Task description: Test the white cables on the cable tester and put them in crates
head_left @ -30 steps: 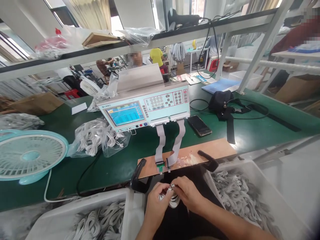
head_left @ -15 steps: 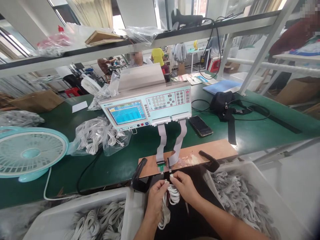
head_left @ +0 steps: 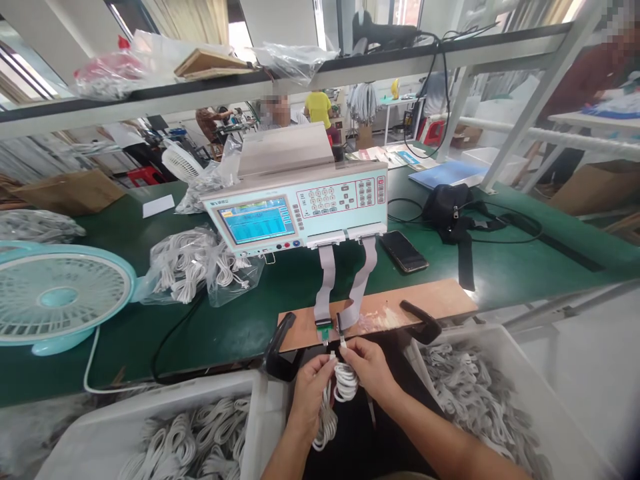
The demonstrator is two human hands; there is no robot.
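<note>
A coiled white cable (head_left: 346, 383) hangs between my two hands, with another coil (head_left: 326, 427) below my left hand. My left hand (head_left: 311, 390) is closed on one white plug, just below the green circuit board (head_left: 325, 332). My right hand (head_left: 369, 367) pinches the other plug, which is up against the connector at the end of the right ribbon cable (head_left: 359, 283); whether it is seated is too small to tell. The ribbon cables run up to the tester (head_left: 295, 207), whose blue screen is lit.
Clamps (head_left: 281, 350) hold a wooden board (head_left: 395, 308) at the table's edge. White bins (head_left: 263, 407) of cables flank my arms. Around the tester are a phone (head_left: 404, 251), black bag (head_left: 447, 207), bagged cables (head_left: 183, 267) and fan (head_left: 60, 297). People work in the background.
The camera view has shifted slightly. Both hands have moved up a little toward the connectors, and the right plug now meets the right connector.
</note>
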